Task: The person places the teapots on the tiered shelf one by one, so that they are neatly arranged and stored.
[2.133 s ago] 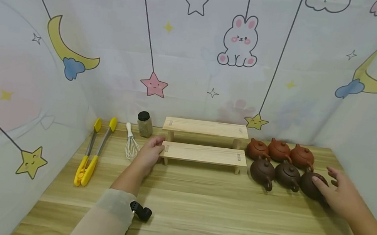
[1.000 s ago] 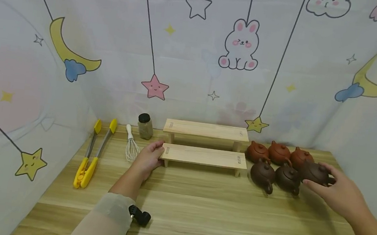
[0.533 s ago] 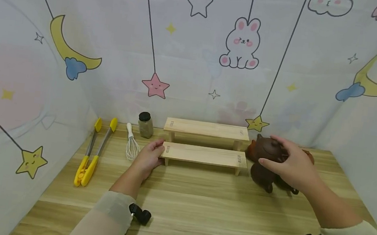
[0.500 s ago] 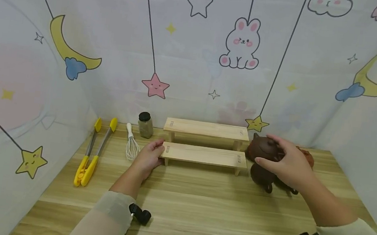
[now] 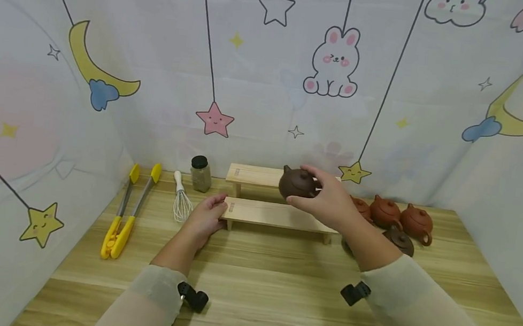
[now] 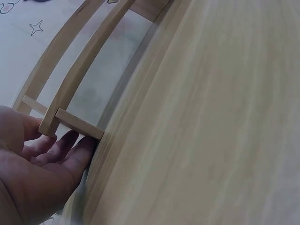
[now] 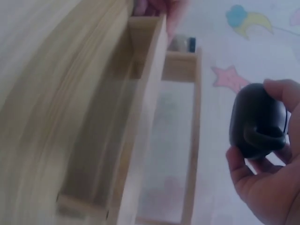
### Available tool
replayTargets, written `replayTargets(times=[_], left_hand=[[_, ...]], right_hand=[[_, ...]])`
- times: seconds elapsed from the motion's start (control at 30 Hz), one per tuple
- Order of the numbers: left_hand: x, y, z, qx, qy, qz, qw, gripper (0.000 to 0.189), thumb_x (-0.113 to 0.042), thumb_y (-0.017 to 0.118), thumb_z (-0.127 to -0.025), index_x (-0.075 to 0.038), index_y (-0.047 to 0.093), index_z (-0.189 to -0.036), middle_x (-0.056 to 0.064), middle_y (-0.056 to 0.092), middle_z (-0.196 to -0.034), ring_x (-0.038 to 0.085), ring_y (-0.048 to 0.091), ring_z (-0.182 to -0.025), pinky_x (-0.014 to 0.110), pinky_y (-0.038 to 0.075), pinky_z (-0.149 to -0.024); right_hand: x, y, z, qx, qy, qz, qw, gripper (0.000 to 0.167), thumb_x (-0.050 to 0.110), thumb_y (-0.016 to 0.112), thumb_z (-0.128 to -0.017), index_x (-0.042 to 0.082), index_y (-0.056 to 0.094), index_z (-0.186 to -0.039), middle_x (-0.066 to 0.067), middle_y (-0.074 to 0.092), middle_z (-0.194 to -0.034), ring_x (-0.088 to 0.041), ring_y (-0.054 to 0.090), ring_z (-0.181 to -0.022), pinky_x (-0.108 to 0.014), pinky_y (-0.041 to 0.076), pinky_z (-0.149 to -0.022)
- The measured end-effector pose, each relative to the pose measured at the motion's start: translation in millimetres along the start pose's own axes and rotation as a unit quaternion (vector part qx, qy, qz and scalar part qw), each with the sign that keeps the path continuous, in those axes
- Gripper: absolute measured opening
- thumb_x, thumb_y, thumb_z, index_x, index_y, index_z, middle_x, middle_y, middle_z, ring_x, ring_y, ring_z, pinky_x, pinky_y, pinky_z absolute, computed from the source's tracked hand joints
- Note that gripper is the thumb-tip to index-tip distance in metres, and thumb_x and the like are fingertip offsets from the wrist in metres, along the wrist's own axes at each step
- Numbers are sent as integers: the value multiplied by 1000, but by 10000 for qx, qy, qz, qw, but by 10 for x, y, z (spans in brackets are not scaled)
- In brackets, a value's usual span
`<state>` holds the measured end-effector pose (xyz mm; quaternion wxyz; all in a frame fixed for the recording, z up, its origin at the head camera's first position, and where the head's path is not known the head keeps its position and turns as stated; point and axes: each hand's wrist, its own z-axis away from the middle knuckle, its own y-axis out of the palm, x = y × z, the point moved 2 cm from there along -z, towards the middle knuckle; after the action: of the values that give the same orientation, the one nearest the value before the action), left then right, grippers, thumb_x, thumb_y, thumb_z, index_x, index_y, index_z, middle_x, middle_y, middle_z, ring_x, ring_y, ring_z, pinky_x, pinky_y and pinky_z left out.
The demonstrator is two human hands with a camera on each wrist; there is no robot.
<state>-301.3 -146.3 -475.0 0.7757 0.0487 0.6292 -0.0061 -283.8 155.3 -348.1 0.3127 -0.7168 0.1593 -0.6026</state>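
The dark-brown clay teapot is aloft, clear of the 2 wooden risers, its belly gripped by the right hand. It should prove rigid, smooth, fairly light and brittle; the belly seems the safest hold. The left hand grips the near riser at its left end. The right forearm mostly hides 1 other dark teapot; the right wrist view is blurred.

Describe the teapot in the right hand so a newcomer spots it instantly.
On the table, find the two pale wooden stands. Above them, the right hand grips a dark brown teapot. Unlike the reddish teapots and other dark ones grouped to the right, this one is held off the table.
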Motion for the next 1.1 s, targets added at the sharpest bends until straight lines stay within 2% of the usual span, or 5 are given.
replayTargets(times=[0.17, 0.4, 0.57, 0.83, 1.1], left_hand=[[-4, 1, 2, 34, 0, 17, 10000, 52, -11, 41, -116, 0, 32, -166, 26, 35, -166, 42, 39, -156, 56, 40, -127], [-23, -15, 23, 48, -21, -50, 10000, 52, -13, 42, -116, -1, 32, -166, 25, 36, -166, 41, 41, -156, 56, 41, -127], [-29, -36, 35, 52, -6, -80, 10000, 52, -12, 40, -116, 1, 31, -166, 25, 36, -166, 41, 41, -155, 56, 41, -126], [-18, -48, 20, 82, -12, -98, 9999, 52, -12, 38, -116, 0, 30, -167, 25, 36, -166, 39, 42, -154, 55, 42, -126], [-14, 13, 3, 113, -10, 20, 9999, 52, -10, 38, -116, 1, 29, -166, 26, 35, -165, 39, 42, -152, 56, 40, -127]], right_hand=[[155, 229, -320, 33, -111, -220, 9997, 89, 40, 90, -87, 24, 46, -163, -7, 54, -159, -34, 57, -142, -53, 58, -108], [317, 481, -704, 55, -174, 194, 9996, 92, 43, 89, -87, 18, 44, -164, -11, 56, -159, -34, 59, -139, -53, 54, -113], [335, 616, -888, 76, -91, 151, 9998, 92, 42, 87, -89, 18, 41, -166, -10, 53, -161, -33, 58, -140, -52, 52, -115], [322, 772, -1011, -7, -71, 171, 9998, 90, 40, 87, -89, 19, 42, -165, -8, 55, -160, -32, 58, -139, -52, 52, -115], [310, 755, -940, -175, 30, 107, 9998, 90, 43, 86, -91, 21, 42, -165, -9, 52, -163, -33, 53, -146, -54, 49, -119]])
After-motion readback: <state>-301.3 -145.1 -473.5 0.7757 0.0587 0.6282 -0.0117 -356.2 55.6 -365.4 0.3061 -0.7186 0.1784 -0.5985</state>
